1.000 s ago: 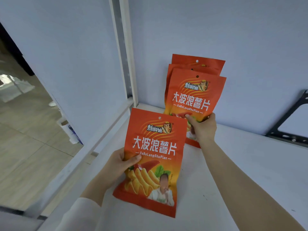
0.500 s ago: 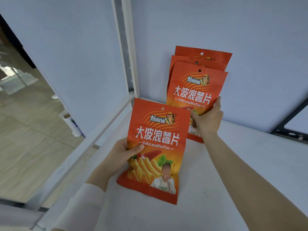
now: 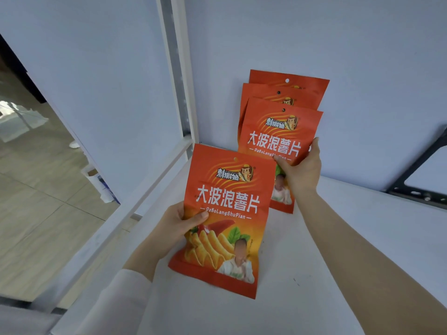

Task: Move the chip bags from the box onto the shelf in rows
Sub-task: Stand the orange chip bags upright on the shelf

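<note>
Apparently to steady the row [image 3: 287,93] leaning at the far side of the shelf [image 3: 343,250], the right hand [image 3: 301,171] grasps the front bag [image 3: 278,139] in its fingers [image 3: 315,144] while the left hand [image 3: 177,229] clasps the next bag [image 3: 227,213], nearer and left, ready to join it

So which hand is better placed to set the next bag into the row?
Left, likely: the left hand grips the loose bag, while the right hand holds the row's front bag.

light: bright, even, diffuse | shadows: faint and soft on the white shelf [image 3: 314,274] | glare: pale window reflection on the floor tiles [image 3: 21,119] at 9 o'clock | focus: sharp at centre | edges: wide-angle bowing of the shelf post [image 3: 180,68]
</note>
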